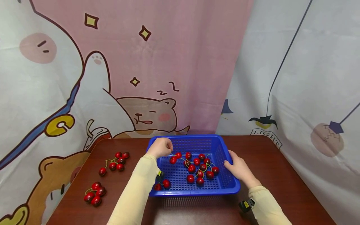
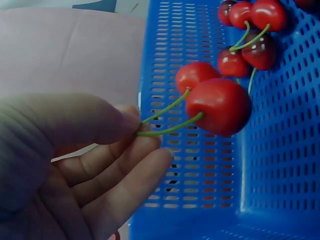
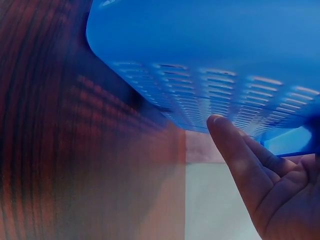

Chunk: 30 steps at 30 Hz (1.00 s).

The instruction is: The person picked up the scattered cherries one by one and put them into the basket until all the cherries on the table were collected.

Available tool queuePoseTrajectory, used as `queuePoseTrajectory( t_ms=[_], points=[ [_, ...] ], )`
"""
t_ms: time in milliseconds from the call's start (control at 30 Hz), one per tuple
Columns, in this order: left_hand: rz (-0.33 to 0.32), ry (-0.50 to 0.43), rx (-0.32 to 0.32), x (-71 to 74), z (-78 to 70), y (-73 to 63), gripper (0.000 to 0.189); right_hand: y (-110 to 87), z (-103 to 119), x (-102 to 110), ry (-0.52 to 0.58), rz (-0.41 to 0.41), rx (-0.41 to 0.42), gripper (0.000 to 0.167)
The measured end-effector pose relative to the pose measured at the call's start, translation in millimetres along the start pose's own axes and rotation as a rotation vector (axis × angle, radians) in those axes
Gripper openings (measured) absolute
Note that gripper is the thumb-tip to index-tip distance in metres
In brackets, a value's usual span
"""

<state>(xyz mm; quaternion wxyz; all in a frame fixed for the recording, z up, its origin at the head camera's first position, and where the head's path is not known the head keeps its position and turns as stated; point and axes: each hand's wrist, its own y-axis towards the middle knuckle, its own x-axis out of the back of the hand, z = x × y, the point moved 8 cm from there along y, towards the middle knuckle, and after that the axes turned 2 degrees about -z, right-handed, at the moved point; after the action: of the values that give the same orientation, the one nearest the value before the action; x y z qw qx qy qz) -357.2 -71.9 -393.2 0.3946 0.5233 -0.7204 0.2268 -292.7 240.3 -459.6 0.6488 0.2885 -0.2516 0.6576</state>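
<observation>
My left hand is over the left part of a blue plastic basket, pinching the thin green stems of a pair of red cherries between thumb and fingertips. The two cherries hang from those stems above the basket's perforated floor. Several dark and bright red cherries lie in the basket's right half, and a pair of cherries is in its near left corner. My right hand holds the basket's right rim, thumb over the edge and fingers along the outer wall.
Left of the basket, on the brown wooden table, lie two bunches of cherries, a farther bunch and a nearer bunch. Behind the table hangs a cartoon-printed curtain.
</observation>
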Motion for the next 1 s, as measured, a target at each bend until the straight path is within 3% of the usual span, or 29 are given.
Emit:
queuePoseTrajectory(
  t_ms=[267, 567, 1000],
  points=[
    [0.207, -0.038, -0.001, -31.8, -2.8, -0.9, 0.01, 0.4, 1.7, 0.9, -0.005, -0.005, 0.012, 0.06],
    [0.33, -0.025, 0.024, -54.5, -1.9, -4.5, 0.011, 0.4, -0.1, 0.3, 0.001, 0.002, 0.001, 0.06],
    [0.345, 0.027, 0.019, -62.3, -2.3, -9.1, 0.018, 1.2, -1.8, -0.6, -0.001, -0.001, 0.002, 0.06]
  ],
)
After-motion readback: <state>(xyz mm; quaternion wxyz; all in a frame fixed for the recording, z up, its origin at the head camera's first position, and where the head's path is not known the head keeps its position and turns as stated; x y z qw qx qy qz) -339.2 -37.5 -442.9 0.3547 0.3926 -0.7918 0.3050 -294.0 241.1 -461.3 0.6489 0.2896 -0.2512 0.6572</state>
